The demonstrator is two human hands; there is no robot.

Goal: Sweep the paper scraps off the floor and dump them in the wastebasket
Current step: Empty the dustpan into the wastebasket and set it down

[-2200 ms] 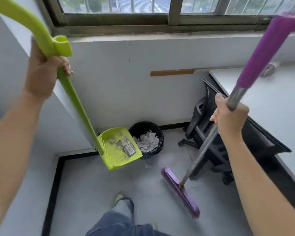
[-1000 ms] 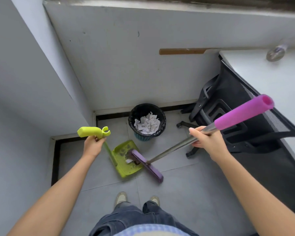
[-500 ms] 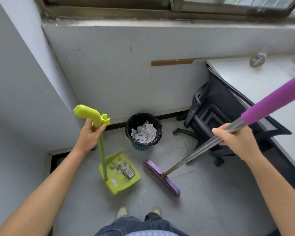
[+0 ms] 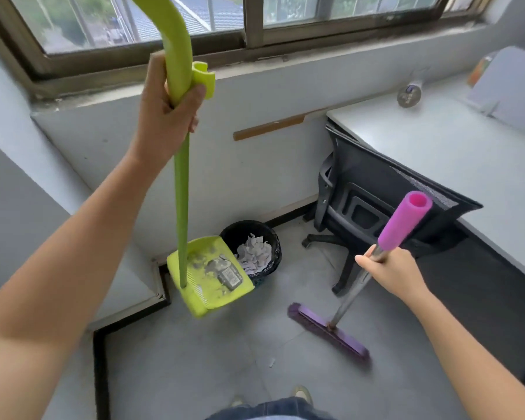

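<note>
My left hand [image 4: 167, 116] grips the long handle of a lime-green dustpan [image 4: 212, 277], raised high in front of the window. The pan hangs off the floor, its lip against the left rim of the black wastebasket [image 4: 273, 256], which holds white paper scraps [image 4: 253, 251]. A dark label and grey smears show inside the pan. My right hand [image 4: 391, 268] holds the metal shaft of a purple broom [image 4: 331, 331] just below its pink grip; the broom head rests on the grey floor to the right. One small paper scrap [image 4: 271, 362] lies on the floor near my feet.
A black mesh office chair [image 4: 376, 207] stands right of the wastebasket, tucked under a white desk [image 4: 452, 153]. A grey wall with a window runs behind. A raised ledge with black trim [image 4: 128, 298] borders the floor on the left. My shoes [image 4: 300, 392] are at the bottom.
My left hand has lifted the dustpan from the floor up to the wastebasket's rim. The broom head has shifted right and nearer to me, with the handle now more upright.
</note>
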